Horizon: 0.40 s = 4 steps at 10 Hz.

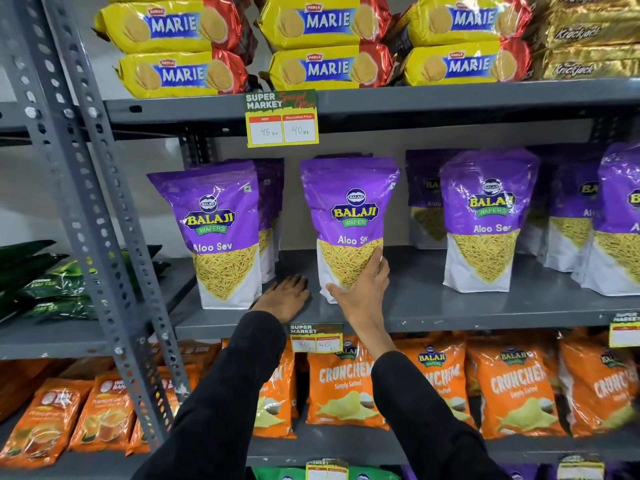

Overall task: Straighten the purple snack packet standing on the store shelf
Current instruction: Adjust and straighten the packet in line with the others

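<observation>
The right hand [363, 292] has its grip wrapped around the lower part of the purple snack packet [349, 220], thumb on the front, fingers at its right edge. The packet stands in the middle of the frame on the grey shelf [450, 306], its long axis nearly vertical, the top leaning slightly to the left, printed face toward the camera. The left hand [284, 299] lies flat on the shelf with fingers spread, between this packet and the neighbour packet [218, 233] at the left.

Snack packet [349, 216] stands on shelf [450, 306], between neighbouring packets [216, 233].
</observation>
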Available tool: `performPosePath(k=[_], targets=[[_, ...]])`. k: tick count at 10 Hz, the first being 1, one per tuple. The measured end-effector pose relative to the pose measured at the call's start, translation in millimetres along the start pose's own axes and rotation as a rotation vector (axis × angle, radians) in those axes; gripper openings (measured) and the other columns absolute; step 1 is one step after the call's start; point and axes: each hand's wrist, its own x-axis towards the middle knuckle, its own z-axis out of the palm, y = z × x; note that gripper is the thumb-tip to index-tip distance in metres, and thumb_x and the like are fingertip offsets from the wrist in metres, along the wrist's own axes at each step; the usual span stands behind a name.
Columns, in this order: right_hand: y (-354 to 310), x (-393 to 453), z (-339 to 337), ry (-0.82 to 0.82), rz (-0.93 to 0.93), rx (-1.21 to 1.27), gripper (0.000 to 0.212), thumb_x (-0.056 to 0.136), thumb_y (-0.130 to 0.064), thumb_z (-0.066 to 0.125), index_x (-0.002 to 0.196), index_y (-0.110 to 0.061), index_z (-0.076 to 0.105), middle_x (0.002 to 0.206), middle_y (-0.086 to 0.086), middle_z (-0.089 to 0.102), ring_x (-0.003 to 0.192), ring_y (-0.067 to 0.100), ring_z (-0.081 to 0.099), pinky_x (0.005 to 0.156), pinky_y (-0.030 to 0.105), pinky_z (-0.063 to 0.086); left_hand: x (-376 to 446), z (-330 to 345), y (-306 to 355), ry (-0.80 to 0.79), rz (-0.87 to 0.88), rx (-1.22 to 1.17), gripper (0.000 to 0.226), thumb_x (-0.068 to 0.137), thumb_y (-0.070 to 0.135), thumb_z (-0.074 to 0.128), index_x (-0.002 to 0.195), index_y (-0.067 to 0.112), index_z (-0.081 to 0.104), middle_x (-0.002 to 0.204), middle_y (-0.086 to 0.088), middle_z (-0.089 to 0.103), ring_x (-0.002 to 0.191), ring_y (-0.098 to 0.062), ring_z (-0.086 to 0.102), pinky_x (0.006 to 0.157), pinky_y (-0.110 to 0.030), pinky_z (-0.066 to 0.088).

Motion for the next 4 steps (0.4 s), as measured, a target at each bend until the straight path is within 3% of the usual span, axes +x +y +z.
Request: performPosePath(k=[3, 4], targets=[[2, 1, -1, 0.003, 0.004, -0.003, 0.13, 0.068, -0.038, 0.091, 0.156, -0.021, -0.003, 0.161, 0.016, 0.013, 0.146, 0.038, 0.024, 0.112, 0.059, 0.04, 1, 2, -2, -0.007, 0.001, 0.018, 0.057, 0.106, 0.035, 0.017, 0.158, 0.013, 0.008, 0.169, -0.006, 0.006, 0.156, -0.022, 0.002, 0.126, -0.05, 0.012], [0, -6, -8, -0.011, -0.007, 0.054, 0.137, 0.066, -0.041, 0.092, 0.157, -0.024, -0.009, 0.165, 0.015, 0.005, 0.151, 0.038, 0.015, 0.118, 0.058, 0.032, -2, -1, 1, 0.036, 0.0, -0.039, 0.058, 0.106, 0.036, 0.019, 0.158, 0.014, 0.011, 0.169, -0.006, 0.009, 0.156, -0.021, 0.005, 0.126, -0.049, 0.013]])
